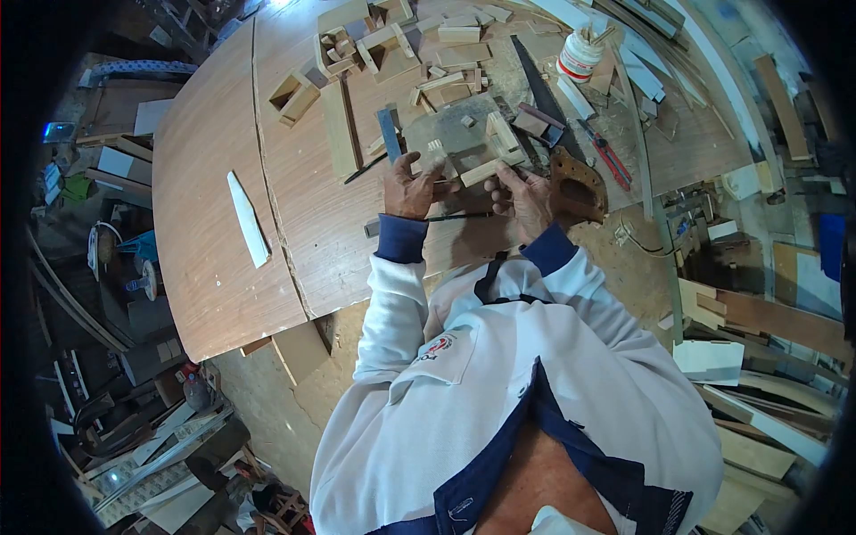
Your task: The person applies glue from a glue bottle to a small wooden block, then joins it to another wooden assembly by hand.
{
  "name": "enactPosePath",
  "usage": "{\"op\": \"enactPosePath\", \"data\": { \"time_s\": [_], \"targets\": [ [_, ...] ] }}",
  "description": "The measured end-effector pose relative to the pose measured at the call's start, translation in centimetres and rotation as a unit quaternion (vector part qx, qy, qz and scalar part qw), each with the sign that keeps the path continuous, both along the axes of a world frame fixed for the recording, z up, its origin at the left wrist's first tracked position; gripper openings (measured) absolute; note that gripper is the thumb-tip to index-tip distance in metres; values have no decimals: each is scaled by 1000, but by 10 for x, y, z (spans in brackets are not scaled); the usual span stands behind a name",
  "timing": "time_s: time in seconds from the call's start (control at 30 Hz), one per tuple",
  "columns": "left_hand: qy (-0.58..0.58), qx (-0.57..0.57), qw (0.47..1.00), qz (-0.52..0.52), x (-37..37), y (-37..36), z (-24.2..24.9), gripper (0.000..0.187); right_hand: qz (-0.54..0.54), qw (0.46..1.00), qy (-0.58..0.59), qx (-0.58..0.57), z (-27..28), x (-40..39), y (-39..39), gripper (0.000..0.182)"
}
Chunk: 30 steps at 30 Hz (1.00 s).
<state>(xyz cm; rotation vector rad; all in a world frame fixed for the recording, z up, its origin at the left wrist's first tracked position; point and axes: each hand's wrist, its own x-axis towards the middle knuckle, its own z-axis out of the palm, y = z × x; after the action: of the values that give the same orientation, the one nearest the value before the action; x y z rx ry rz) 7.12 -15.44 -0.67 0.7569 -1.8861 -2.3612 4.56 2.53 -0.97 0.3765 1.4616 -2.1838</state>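
My left hand (412,191) is near the table's front edge, its fingers curled round a small pale wooden piece (436,153) with a notched end. My right hand (528,198) pinches the near end of a light wooden strip (481,172). Just beyond it, an angled wooden corner piece (503,141) overlaps a grey board (455,123). A handsaw (578,187) with a brown wooden handle lies right beside my right hand. Ahead of my left hand is a blue strip (389,134). A thin dark rod (459,217) lies below both hands.
Small wooden boxes (294,96) and offcuts (459,34) cover the table's far side. A white bottle (580,55) with sticks in it stands at the far right, a red utility knife (610,160) nearer. A white pointed strip (247,218) lies left. Timber (776,316) is stacked right.
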Motion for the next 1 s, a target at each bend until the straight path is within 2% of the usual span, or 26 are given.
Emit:
{"op": "enactPosePath", "data": {
  "time_s": [0.2,0.5,0.57,0.6,0.63,0.67,0.7,0.77,0.8,0.83,0.87,0.9,1.0],
  "targets": [
    [0,35,999,7,2,2,3,55,-10,1000,-11,3,0,-1,-1,20],
    [10,47,999,20,6,1,-7,50,-15,994,-75,-71,-1,-1,6,15],
    [19,55,998,22,9,2,-7,50,-16,986,-109,-125,-6,-2,7,16],
    [7,-62,998,25,15,3,3,50,-17,986,-108,-125,-8,-2,9,16],
    [-3,-178,984,26,20,5,14,51,-10,977,-127,-172,-11,-3,12,15],
    [-7,-240,970,37,26,9,27,45,-3,965,-146,-219,-12,-3,15,14],
    [-9,-241,970,36,31,11,31,45,-4,964,-147,-219,-13,-2,18,14],
    [141,-285,948,-21,38,21,39,43,29,931,-159,-328,-13,1,21,18],
    [160,-283,944,-64,40,31,55,45,30,931,-160,-327,-13,3,22,18],
    [230,-419,875,-84,36,36,55,40,45,919,-174,-352,-13,4,23,18],
    [275,-456,841,-97,30,43,57,36,59,905,-189,-378,-13,7,24,18],
    [321,-492,802,-109,24,48,59,33,59,905,-187,-377,-9,11,23,18],
    [357,-463,800,-135,15,58,52,28,-38,936,-230,-264,33,24,11,26]
  ]
}}
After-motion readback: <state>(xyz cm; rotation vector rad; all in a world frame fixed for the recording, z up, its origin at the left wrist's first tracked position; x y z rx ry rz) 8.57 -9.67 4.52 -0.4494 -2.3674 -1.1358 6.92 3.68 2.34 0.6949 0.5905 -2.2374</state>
